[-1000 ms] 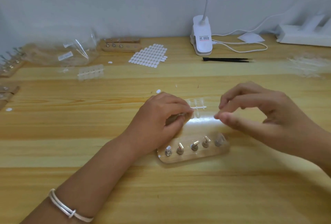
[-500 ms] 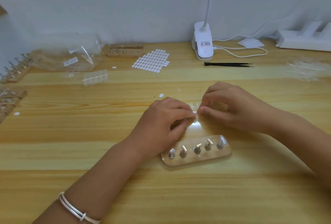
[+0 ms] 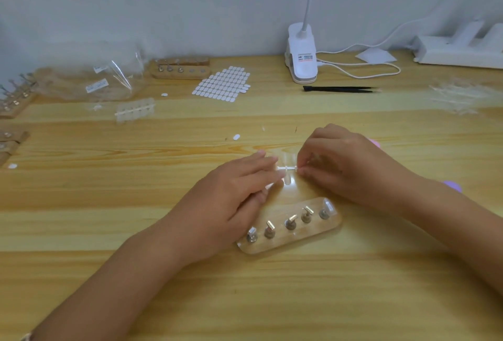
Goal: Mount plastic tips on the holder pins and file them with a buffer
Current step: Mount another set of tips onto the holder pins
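Straightened since the earlier frame, fingers of the left hand (image 3: 231,199) are laid on the left end of the clear tip strip (image 3: 286,168); grip cannot be told. Its right end is pinched by the right hand (image 3: 345,167), just beyond the wooden pin holder (image 3: 313,235).

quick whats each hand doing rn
Left hand: pinching the tip strip at its left end.
Right hand: pinching the same strip's right end.

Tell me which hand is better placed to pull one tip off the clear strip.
Probably the right hand: its fingertips pinch the end of the tip strip, while the left hand holds the other end and steadies it.
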`<action>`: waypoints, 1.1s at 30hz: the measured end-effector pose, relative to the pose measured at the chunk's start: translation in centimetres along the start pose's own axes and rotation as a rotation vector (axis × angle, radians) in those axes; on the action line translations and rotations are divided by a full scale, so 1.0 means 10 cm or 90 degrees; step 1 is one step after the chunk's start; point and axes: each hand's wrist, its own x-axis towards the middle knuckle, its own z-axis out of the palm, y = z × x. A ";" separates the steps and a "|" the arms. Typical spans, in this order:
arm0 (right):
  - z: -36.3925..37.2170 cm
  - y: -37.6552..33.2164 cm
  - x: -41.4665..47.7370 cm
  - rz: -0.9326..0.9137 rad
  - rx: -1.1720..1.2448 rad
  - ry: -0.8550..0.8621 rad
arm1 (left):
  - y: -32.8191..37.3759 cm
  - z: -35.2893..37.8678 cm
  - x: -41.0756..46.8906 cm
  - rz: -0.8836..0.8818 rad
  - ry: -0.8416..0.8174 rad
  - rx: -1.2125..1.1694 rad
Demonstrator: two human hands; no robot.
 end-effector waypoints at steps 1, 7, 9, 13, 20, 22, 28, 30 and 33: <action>0.00 0.00 -0.01 0.006 -0.003 -0.001 | 0.01 -0.02 -0.05 -0.007 0.015 -0.003; -0.04 -0.07 -0.08 0.020 -0.032 0.031 | 0.07 -0.02 -0.37 -0.032 0.002 0.133; -0.08 -0.10 -0.07 0.029 -0.036 0.033 | 0.08 0.04 -0.34 -0.033 -0.004 0.160; -0.16 -0.10 -0.08 0.009 -0.045 0.005 | 0.13 0.10 -0.21 -0.005 0.028 0.152; -0.31 0.00 -0.27 0.043 0.008 0.066 | 0.17 0.17 -0.06 -0.040 0.055 0.092; -0.32 -0.01 -0.35 0.029 0.030 0.099 | 0.19 0.18 -0.05 -0.037 0.059 0.095; -0.31 -0.16 -0.48 -0.049 0.097 0.132 | 0.27 0.25 -0.04 -0.063 0.114 0.031; -0.28 -0.20 -0.49 -0.065 0.087 0.131 | 0.32 0.26 -0.02 -0.069 0.157 0.017; -0.25 -0.24 -0.49 -0.073 0.087 0.154 | 0.46 0.27 0.04 -0.056 0.197 0.000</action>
